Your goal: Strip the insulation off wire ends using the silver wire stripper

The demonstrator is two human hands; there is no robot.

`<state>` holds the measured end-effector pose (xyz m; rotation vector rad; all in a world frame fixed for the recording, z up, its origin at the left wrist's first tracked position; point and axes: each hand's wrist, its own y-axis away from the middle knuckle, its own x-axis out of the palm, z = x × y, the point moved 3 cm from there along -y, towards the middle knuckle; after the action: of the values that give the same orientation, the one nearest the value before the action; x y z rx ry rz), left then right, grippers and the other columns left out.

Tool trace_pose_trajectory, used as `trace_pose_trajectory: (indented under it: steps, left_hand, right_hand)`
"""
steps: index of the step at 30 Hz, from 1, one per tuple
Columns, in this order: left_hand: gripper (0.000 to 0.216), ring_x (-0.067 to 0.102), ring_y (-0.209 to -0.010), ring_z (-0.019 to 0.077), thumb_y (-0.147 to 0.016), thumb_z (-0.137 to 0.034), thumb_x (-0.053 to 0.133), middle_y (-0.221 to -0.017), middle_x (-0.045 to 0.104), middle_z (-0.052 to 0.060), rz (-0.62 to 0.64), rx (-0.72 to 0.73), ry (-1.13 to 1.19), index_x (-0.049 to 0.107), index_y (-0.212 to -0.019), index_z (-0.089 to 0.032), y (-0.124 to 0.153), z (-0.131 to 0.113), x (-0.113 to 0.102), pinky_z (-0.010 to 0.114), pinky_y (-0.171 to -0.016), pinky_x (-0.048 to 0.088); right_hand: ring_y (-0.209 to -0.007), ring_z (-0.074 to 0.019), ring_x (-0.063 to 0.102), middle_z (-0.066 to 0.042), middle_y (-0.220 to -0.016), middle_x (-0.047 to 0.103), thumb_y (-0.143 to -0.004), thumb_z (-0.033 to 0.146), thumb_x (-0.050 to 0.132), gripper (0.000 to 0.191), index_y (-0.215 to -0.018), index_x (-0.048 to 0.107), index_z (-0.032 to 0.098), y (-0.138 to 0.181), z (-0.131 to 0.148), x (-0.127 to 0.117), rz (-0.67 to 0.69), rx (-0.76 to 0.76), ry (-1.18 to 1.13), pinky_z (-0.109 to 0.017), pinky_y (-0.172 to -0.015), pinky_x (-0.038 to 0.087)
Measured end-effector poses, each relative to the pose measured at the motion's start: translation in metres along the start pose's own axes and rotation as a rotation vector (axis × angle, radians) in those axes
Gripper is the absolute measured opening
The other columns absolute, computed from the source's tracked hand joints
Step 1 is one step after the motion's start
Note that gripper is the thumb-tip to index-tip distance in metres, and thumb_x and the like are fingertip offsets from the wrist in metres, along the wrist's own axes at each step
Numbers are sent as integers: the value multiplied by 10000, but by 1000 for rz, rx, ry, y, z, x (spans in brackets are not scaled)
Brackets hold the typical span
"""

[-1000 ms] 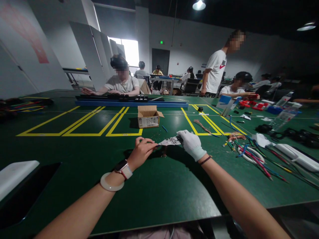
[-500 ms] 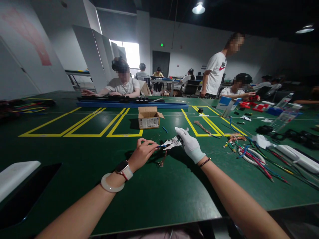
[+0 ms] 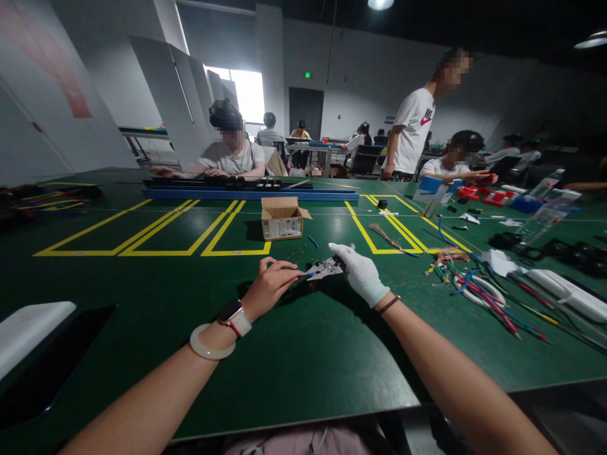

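Bare-skinned, my left hand (image 3: pixel 271 287) pinches a short blue wire (image 3: pixel 307 275) between thumb and fingers. A white glove covers my right hand (image 3: pixel 359 273), which is closed around wire strippers (image 3: pixel 326 268) with flat silver jaws pointing left. The blue wire's end lies at the jaws; whether they bite on it is too small to tell. The handles are mostly hidden in the glove. Beyond the tool, a loose blue wire piece (image 3: pixel 313 241) lies on the green table (image 3: pixel 303 366), close to an open cardboard box (image 3: pixel 283 228).
Right of my hands lie a bundle of coloured wires (image 3: pixel 488 297), a copper strand (image 3: pixel 386 235) and a white power strip (image 3: pixel 566 297). A dark flat device (image 3: pixel 57 354) is at the left. A blue rail (image 3: pixel 251 194) crosses the far side, where a person (image 3: pixel 232 155) sits.
The strippers' jaws look closer together and turned flatter. The copper strands that hung below them no longer show. Both hands stay nearly in place; the view has tilted slightly.
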<state>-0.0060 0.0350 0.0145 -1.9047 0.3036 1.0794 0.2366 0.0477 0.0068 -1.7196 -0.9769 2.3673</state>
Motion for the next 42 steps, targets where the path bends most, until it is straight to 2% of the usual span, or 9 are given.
trace_pose_trajectory:
  steps: [4,11,18,22,27,35,42]
  left_hand:
    - [235,597,-1055,223,-951,-199,481,-1088,714,74,11,14,-10,677,-1077,-228,-1,-1,-2,438,-926,309]
    - [240,601,-999,223,-955,-216,480,-999,735,57,-2,25,-57,687,-1074,-248,1,3,-3,430,-902,304]
    - [234,576,-962,222,-951,-203,488,-920,729,50,21,68,-104,677,-1087,-231,2,5,-1,421,-893,287]
    - [244,578,-987,230,-945,-171,483,-958,721,70,54,108,-110,674,-1092,-211,2,4,1,428,-902,288]
    - [247,586,-1054,234,-938,-165,485,-1076,701,96,73,92,-62,672,-1091,-218,2,4,2,451,-937,298]
    - [237,591,-1096,227,-935,-153,482,-1154,679,109,78,102,-35,662,-1084,-193,1,3,3,447,-959,323]
    - [218,598,-1083,221,-937,-151,471,-1130,691,97,69,74,-42,659,-1040,-187,0,1,4,448,-965,325]
  right_hand:
    - [-1103,-156,583,-38,-1281,598,-862,73,416,514,-1344,478,240,0,2,0,47,4,31,-278,-901,478]
    - [-998,-191,603,-76,-1216,618,-893,140,419,436,-1310,515,221,-6,6,-7,140,36,201,-273,-784,470]
    - [-947,-198,599,-95,-1224,600,-896,145,394,495,-1381,451,230,-7,4,-13,183,20,344,-275,-726,442]
    - [-985,-195,587,-80,-1295,562,-886,95,366,548,-1418,404,221,-7,3,-15,135,0,370,-272,-719,440]
    - [-988,-205,580,-77,-1313,550,-873,87,385,577,-1430,385,238,-8,-1,-15,81,9,372,-287,-754,444]
    - [-967,-190,586,-58,-1288,567,-905,116,364,544,-1428,388,264,-8,0,-12,84,29,357,-264,-704,424]
    - [-904,-190,606,-73,-1196,613,-917,146,347,515,-1416,414,252,-8,6,-14,170,39,380,-262,-633,413]
